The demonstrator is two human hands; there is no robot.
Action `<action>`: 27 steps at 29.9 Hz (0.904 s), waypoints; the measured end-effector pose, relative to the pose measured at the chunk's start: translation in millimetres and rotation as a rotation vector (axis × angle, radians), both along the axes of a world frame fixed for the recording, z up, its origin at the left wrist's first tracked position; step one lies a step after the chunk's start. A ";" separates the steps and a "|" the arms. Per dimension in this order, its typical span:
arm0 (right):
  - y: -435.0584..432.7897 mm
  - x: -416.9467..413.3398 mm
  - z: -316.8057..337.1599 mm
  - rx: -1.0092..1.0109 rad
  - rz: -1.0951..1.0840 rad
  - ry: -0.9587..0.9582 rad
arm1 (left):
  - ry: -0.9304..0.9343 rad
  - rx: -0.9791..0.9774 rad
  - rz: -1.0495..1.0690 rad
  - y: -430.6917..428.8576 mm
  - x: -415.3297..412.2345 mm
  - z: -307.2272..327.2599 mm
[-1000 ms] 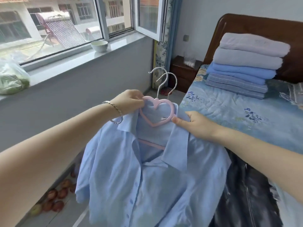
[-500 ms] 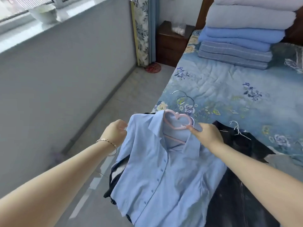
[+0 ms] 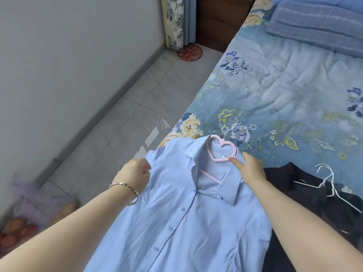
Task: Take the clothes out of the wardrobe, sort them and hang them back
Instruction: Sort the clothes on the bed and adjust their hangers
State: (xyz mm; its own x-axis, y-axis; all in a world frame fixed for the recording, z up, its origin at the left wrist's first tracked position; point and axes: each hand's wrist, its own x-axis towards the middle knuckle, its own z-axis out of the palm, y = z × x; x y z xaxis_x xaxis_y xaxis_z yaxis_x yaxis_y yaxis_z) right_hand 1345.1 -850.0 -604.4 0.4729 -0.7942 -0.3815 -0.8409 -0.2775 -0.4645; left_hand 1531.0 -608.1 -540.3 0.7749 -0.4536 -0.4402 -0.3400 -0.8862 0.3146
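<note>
**Two hands hold one blue shirt on a heart-shaped hanger at a bed's edge**

At far left, a pile of red and yellow fruit (image 3: 13,230) lies on the tiled floor (image 3: 127,124) by a grey wall. One round red mat (image 3: 189,53) lies further back. The left hand (image 3: 135,173), with one thin bracelet (image 3: 125,186) on its wrist, has its fingers curled and grips the shoulder edge of the one light blue shirt (image 3: 186,213). The shirt is buttoned, front up, spread between both arms and partly over the bed (image 3: 275,85). At its collar sits a pink hanger (image 3: 222,149) with a heart-shaped top; two silver hooks (image 3: 231,124) rise from it onto the flowered quilt. The right hand (image 3: 249,167) pinches the heart's lower point, thumb on top; its other fingers are hidden under the collar. So the shirt lies between the two grips, with the hanger just above the right one. Right of that hand, one dark garment (image 3: 294,183) lies on the bed with one white wire hanger (image 3: 330,185) on it. Folded blue blankets (image 3: 318,26) lie at the top right.
</note>
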 end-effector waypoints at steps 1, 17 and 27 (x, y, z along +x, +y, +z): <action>-5.2 1.3 -7.6 0.019 -0.009 0.032 | 0.001 0.010 -0.018 -6.8 0.6 -4.0; 101.6 -102.9 153.1 0.277 0.381 0.406 | 0.037 0.181 -0.523 -2.6 -101.4 127.4; 184.1 -331.1 293.9 0.139 0.070 0.300 | -0.149 0.175 -1.080 -14.8 -327.0 253.7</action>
State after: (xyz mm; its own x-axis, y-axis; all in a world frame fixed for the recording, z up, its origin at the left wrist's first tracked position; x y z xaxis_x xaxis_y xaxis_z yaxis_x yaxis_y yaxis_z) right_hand 1014.1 -666.0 -310.4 0.3750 -0.6942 -0.6144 -0.9269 -0.2911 -0.2367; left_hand 1204.0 -622.9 -286.5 0.0593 -0.8644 -0.4992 -0.9861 -0.1286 0.1056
